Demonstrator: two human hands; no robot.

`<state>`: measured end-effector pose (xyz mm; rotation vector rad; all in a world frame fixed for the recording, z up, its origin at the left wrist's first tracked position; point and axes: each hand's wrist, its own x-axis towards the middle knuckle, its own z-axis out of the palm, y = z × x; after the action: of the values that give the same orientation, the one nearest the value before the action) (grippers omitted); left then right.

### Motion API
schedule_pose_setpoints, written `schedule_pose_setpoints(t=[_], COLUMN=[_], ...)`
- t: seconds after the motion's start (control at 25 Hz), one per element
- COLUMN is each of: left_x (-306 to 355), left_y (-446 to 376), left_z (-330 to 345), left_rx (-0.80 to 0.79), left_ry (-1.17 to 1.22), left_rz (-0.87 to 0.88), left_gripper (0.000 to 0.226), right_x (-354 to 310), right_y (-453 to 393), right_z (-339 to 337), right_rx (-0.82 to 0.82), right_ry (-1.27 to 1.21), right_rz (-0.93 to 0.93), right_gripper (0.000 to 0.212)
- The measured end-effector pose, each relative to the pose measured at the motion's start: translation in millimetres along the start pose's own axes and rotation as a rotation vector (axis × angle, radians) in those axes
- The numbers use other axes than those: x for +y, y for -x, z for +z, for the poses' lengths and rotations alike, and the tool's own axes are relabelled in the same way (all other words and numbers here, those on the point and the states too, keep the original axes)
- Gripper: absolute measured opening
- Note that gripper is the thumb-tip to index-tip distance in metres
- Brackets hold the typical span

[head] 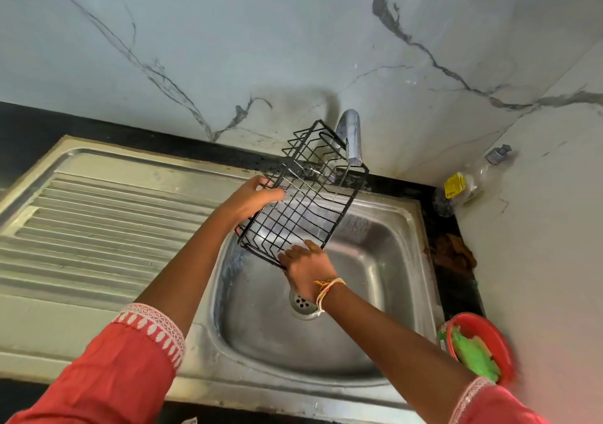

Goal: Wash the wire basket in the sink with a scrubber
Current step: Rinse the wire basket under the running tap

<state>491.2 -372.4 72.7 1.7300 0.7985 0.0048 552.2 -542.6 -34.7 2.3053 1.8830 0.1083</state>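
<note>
A black wire basket (306,192) is held tilted over the steel sink (385,293), its far end up under the chrome tap (350,136). My left hand (251,200) grips the basket's left side. My right hand (306,270) holds its near bottom corner, above the drain (301,303). A green scrubber (474,355) lies in a red bowl (492,329) on the counter at the right, apart from both hands.
A ribbed steel drainboard (98,227) stretches to the left of the basin. A clear bottle with a yellow label (466,182) lies in the back right corner. A brown rag (452,250) sits by the sink's right rim. Marble wall rises behind.
</note>
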Motion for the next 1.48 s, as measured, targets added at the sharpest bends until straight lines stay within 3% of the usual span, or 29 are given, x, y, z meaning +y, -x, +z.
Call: schedule_pose_setpoints(t=[0.12, 0.2, 0.28, 0.36, 0.48, 0.6, 0.76, 0.84, 0.96, 1.16, 1.2, 1.36, 1.4, 1.48], left_x=[-2.5, -13.3, -33.7, -51.5, -46.5, -26.0, -17.9, -20.4, -22.7, -16.1, -11.1, -2.3, -2.2, -5.8], left_y=[1.2, 8.4, 14.1, 17.7, 4.4, -16.6, -31.1, -32.1, -38.9, -49.9, -48.9, -44.2, -43.5, -44.9], left_z=[-3.1, -3.8, 6.6, 32.0, 63.4, 67.3, 71.2, 77.9, 69.3, 60.9, 67.1, 76.1, 69.2, 54.9], left_rx=[-0.057, 0.016, 0.039, -0.012, -0.039, -0.023, -0.054, -0.055, -0.076, -0.126, -0.123, -0.102, -0.099, -0.111], left_ry=[-0.013, 0.249, 0.471, 0.463, 0.634, 0.870, 0.884, 0.859, 0.919, 0.850, 0.837, 0.777, 0.765, 0.753], left_rz=[0.158, 0.211, 0.165, 0.061, 0.026, 0.074, 0.073, 0.074, 0.064, 0.061, 0.067, 0.155, 0.155, 0.150], left_gripper=[0.085, 0.098, 0.107, 0.115, 0.091, 0.057, 0.073, 0.080, 0.089, 0.093, 0.091, 0.085, 0.083, 0.082], right_x=[-7.3, -15.4, -22.3, -22.5, -15.1, -4.5, 20.6, 35.9, 68.2, 101.5, 85.6, 41.4, 57.3, 94.2], right_y=[5.7, 7.6, 3.8, -6.2, -22.3, -36.9, -43.5, -31.9, -3.2, 16.1, 3.6, -19.5, -11.5, 14.1], right_z=[-4.9, -11.3, -19.2, -24.2, -38.6, -55.7, -46.2, -41.8, -35.6, -30.9, -33.0, -47.8, -46.7, -34.5], right_rx=[0.150, 0.197, 0.217, 0.283, 0.374, 0.355, 0.250, 0.141, -0.041, -0.163, -0.165, -0.148, -0.124, -0.116], right_ry=[-0.137, -0.242, -0.311, -0.350, -0.396, -0.315, -0.462, -0.531, -0.384, -0.234, -0.243, -0.345, -0.351, -0.316], right_rz=[0.124, 0.207, 0.309, 0.389, 0.433, 0.464, 0.445, 0.348, 0.223, 0.754, 0.729, 0.280, 0.253, 0.400], right_gripper=[0.013, 0.008, 0.014, 0.018, 0.017, 0.017, 0.012, 0.027, 0.055, 0.061, 0.062, 0.060, 0.058, 0.057])
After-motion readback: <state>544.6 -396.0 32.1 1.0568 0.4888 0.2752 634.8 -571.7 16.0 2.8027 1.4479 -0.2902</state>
